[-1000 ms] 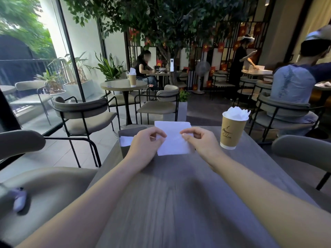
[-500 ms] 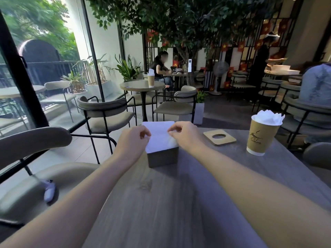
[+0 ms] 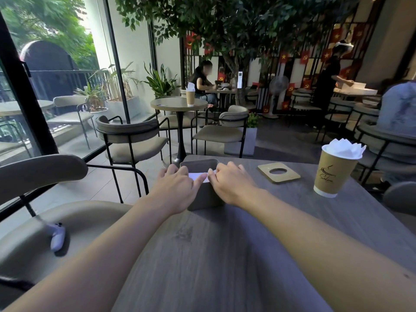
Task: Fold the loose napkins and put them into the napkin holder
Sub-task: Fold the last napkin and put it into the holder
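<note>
A grey box-shaped napkin holder (image 3: 203, 197) stands on the wooden table (image 3: 225, 255) ahead of me. A folded white napkin (image 3: 197, 176) lies low inside its open top, mostly covered by my fingers. My left hand (image 3: 175, 188) rests over the holder's left rim, index finger stretched onto the napkin. My right hand (image 3: 231, 183) is at the right rim, fingertips curled on the napkin's edge. A paper cup (image 3: 331, 174) at the right holds several loose white napkins (image 3: 344, 147).
A flat wooden lid with a round hole (image 3: 279, 173) lies right of the holder. A beige chair (image 3: 74, 219) at my left carries a small white device (image 3: 57, 237). Other chairs, tables and seated people fill the café beyond.
The napkin was held above the table, then carried left over the holder, and now sits down inside it. Both hands lowered onto the holder's rim.
</note>
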